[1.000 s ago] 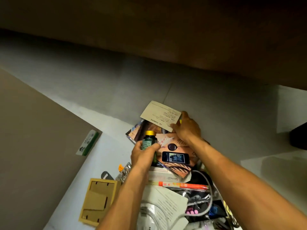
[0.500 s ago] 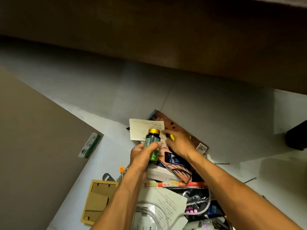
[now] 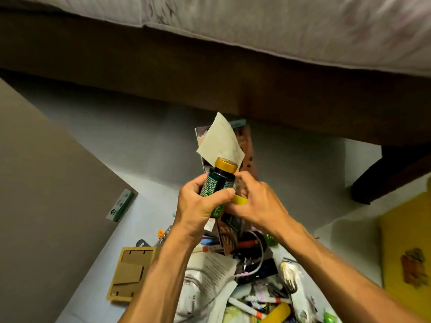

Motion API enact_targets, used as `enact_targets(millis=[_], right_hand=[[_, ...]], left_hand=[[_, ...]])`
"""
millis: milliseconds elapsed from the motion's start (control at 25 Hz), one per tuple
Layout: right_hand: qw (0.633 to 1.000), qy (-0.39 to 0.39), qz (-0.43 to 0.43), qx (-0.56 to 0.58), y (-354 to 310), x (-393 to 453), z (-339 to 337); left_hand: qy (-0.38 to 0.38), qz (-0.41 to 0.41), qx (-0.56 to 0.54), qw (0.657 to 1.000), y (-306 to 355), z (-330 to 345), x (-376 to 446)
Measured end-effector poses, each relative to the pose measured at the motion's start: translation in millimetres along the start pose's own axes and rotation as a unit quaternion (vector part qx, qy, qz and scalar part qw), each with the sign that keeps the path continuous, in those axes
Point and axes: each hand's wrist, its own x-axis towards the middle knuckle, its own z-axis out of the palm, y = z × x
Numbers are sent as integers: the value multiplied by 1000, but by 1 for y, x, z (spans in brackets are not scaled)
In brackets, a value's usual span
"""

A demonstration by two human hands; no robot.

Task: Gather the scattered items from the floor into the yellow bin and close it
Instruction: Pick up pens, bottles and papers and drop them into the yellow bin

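From the head camera, your left hand (image 3: 198,203) has its fingers curled round a dark green bottle (image 3: 215,183) with a gold cap, thumb pressed across the label. Your right hand (image 3: 254,203) is just beside it, fingers curled and pinching a bundle of booklets (image 3: 247,157) and a cream paper card (image 3: 219,141) that stands up beyond your fingertips; a small yellow piece (image 3: 239,199) shows at its thumb. Below your wrists lies the heap of scattered items (image 3: 245,287). A yellow surface (image 3: 405,248), perhaps the bin, sits far right of your fingers.
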Motion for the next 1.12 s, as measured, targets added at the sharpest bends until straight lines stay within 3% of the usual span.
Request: enact_targets(millis=[160, 320, 440, 600, 680, 760, 840, 920, 1120], right_hand=[[981, 134, 23, 137, -13, -65, -68], [963, 234, 1, 138, -28, -155, -136], [952, 295, -8, 75, -31, -213, -184], [899, 426, 12, 98, -8, -280, -254], [873, 480, 50, 77, 11, -303, -273], [856, 498, 140, 6, 37, -320, -278], [852, 455, 251, -57, 67, -337, -278], [844, 425, 309, -111, 91, -350, -275], [853, 463, 241, 14, 111, -347, -265]], left_hand=[[-102, 46, -10, 994, 44, 57, -48], [-195, 50, -30, 979, 72, 131, -98], [-256, 70, -34, 964, 91, 194, -125], [-354, 92, -35, 930, 111, 286, -153], [-361, 88, -23, 928, 108, 325, -164], [-335, 65, -1, 940, 94, 352, -173], [-306, 40, 37, 950, 73, 366, -180], [-295, 19, 59, 953, 55, 369, -183], [-292, 6, 30, 956, 47, 362, -181]])
